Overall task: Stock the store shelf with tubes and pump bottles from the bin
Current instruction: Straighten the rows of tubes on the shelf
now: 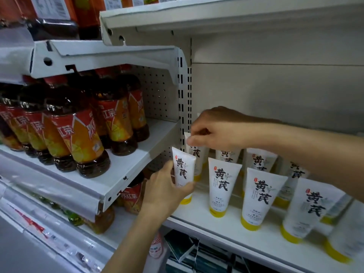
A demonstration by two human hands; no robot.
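Note:
White tubes with yellow caps and black lettering stand cap-down in rows on the white shelf (226, 231). My left hand (163, 190) grips the front-left tube (182, 172) near its lower half, at the shelf's left end. My right hand (214, 129) reaches in from the right and pinches the top edge of the tube behind it (197, 156). More tubes (222, 182) (260, 196) (313, 205) stand to the right. The bin is out of sight.
To the left, a higher shelf (126, 174) carries rows of dark iced-tea bottles (78, 134) with orange labels. A perforated white upright (184, 95) separates the two bays. Another shelf (216, 14) overhangs above. Items sit below the tube shelf.

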